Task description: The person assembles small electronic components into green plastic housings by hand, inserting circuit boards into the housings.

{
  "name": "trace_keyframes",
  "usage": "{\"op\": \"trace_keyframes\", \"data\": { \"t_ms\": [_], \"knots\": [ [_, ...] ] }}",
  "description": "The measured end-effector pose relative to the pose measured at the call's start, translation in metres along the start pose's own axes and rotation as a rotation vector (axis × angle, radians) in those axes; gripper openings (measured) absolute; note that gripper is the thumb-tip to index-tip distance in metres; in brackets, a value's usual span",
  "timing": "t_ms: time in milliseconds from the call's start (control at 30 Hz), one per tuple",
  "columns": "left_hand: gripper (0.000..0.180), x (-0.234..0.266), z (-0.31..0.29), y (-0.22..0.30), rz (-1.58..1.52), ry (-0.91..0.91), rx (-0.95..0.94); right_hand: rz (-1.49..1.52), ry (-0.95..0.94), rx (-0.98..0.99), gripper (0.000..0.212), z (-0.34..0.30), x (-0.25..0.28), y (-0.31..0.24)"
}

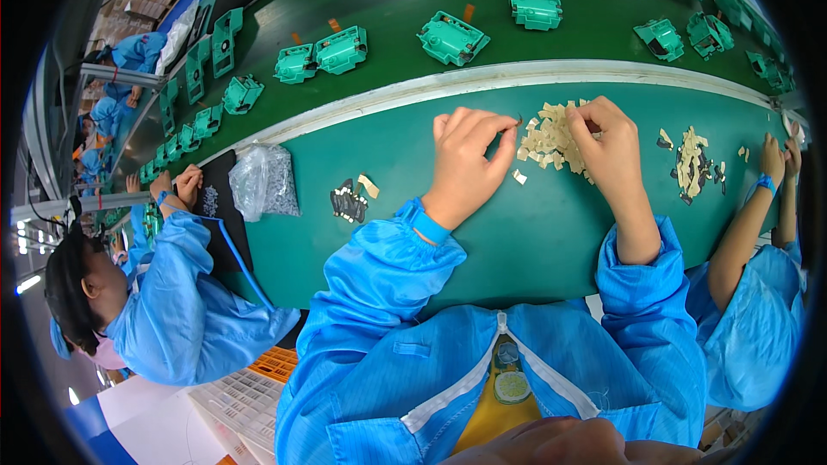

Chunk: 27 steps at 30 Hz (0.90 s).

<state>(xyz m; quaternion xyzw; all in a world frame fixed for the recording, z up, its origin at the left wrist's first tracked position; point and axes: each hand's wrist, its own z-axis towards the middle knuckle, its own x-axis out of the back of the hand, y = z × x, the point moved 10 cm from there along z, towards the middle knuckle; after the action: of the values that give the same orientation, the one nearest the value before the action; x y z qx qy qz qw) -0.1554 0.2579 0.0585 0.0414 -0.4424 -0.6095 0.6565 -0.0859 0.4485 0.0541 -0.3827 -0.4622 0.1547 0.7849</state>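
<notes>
Pinching a tiny dark piece [519,120] between thumb and forefinger, my left hand [465,159] hovers over the green mat [517,232], wrist bent, palm down. My right hand [607,151] curls fingers-down on the tan pile [551,139], which lies just right of my left fingertips; whether those fingers grip anything I cannot tell. Both sleeves [379,267] angle inward.

hands [534,155] at beige chip pile [551,139]

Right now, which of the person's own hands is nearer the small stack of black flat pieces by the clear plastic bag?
Left. The left hand is just right of the black flat pieces; the right hand is farther right, at the pile of beige paper bits.
</notes>
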Motion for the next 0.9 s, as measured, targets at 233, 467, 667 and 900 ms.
{"op": "trace_keyframes", "data": {
  "t_ms": [233, 467, 667, 900],
  "knots": [
    [0.018, -0.002, 0.002, 0.027, 0.182, -0.044, -0.155, 0.047, 0.029, 0.032, 0.020, -0.001, 0.004, 0.003],
    [0.031, -0.008, -0.010, 0.064, 0.400, -0.034, -0.368, 0.755, -0.494, -0.611, 0.035, -0.030, -0.041, 0.024],
    [0.036, -0.011, -0.013, 0.072, 0.380, -0.028, -0.432, 0.801, -0.587, -0.638, 0.030, -0.035, -0.043, 0.025],
    [0.034, -0.009, 0.003, 0.061, 0.271, -0.043, -0.272, 0.716, -0.440, -0.503, 0.022, -0.023, -0.024, 0.023]
  ]
}}
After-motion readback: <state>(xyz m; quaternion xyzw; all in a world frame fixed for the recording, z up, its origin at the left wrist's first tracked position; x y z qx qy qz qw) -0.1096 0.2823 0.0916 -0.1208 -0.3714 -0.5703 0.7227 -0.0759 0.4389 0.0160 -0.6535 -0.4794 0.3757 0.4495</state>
